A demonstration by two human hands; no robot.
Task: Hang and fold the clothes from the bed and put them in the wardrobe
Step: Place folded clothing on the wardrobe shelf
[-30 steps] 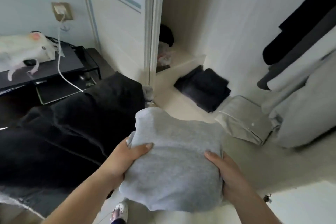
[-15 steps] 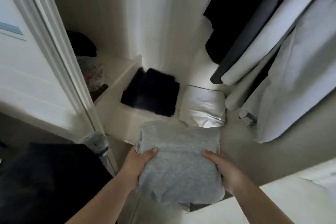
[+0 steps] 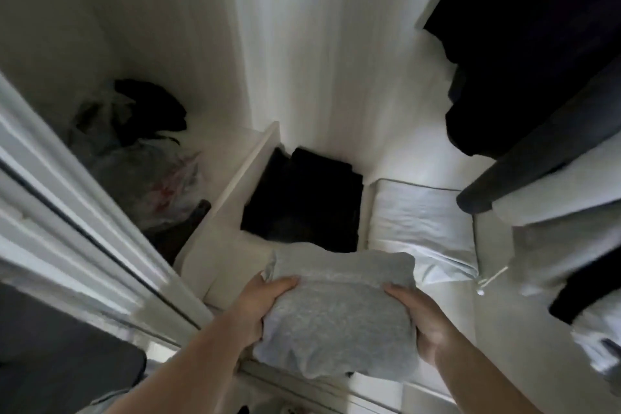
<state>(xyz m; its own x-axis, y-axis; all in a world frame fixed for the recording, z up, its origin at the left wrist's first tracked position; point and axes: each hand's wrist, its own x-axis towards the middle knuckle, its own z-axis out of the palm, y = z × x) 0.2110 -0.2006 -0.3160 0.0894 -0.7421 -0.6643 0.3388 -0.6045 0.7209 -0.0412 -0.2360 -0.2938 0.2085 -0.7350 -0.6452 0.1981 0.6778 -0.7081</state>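
Hands have carried the folded grey garment (image 3: 336,316) deeper into the wardrobe (image 3: 302,44) than a second ago; left hand (image 3: 260,301) and right hand (image 3: 420,319) grip its sides above the shelf, just near of the black stack (image 3: 302,202) and white stack (image 3: 420,222).

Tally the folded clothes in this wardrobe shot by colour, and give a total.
Grey: 1, the folded grey garment held by both hands
Black: 1, the folded black pile
White: 1, the folded white garment
Total: 3
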